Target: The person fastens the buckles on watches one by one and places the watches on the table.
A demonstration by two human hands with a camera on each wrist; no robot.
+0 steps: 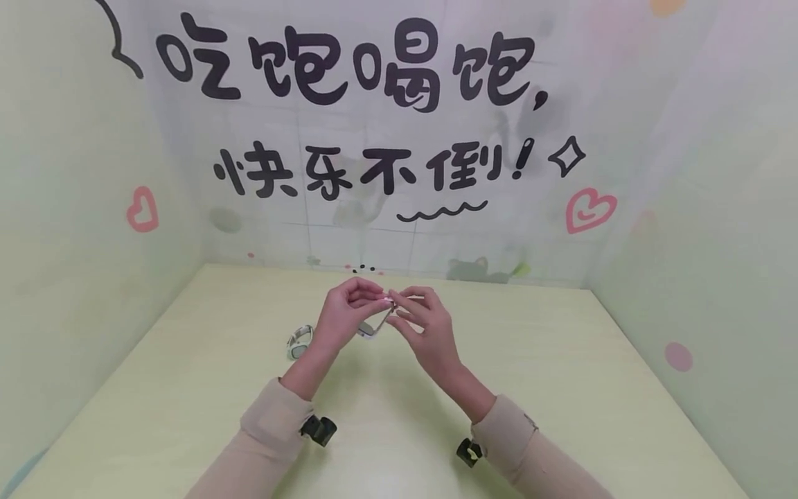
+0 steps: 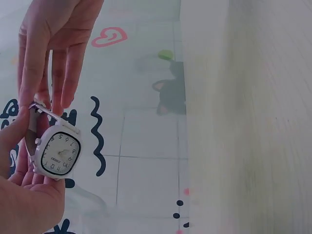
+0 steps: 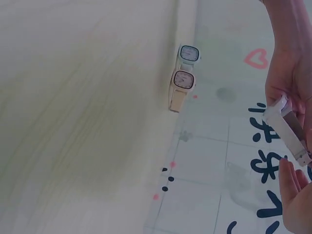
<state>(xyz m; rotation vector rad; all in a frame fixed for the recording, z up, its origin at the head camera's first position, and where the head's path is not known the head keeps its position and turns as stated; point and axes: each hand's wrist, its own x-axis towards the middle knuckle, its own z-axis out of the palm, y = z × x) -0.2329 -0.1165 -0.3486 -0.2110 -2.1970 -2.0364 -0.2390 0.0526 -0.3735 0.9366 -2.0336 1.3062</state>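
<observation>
A white wristwatch (image 2: pixel 59 153) with a squarish dial is held up above the table, its strap bent round into a loop. My left hand (image 1: pixel 349 313) grips it, with the case lying against the fingers in the left wrist view. My right hand (image 1: pixel 429 334) meets the left at the strap's buckle end (image 2: pixel 35 104), where its thumb and fingertips pinch the strap. From the right wrist side the white strap (image 3: pixel 287 134) shows edge-on and the dial is hidden. Part of the watch (image 1: pixel 366 331) shows between the hands in the head view.
Left of my left hand on the pale table (image 1: pixel 530 388), a watch (image 1: pixel 300 343) lies. The right wrist view shows two there: one whitish-green watch (image 3: pixel 189 53) and one with a beige strap (image 3: pixel 184 79). Printed wall sheets (image 1: pixel 361 235) enclose the table's back and sides.
</observation>
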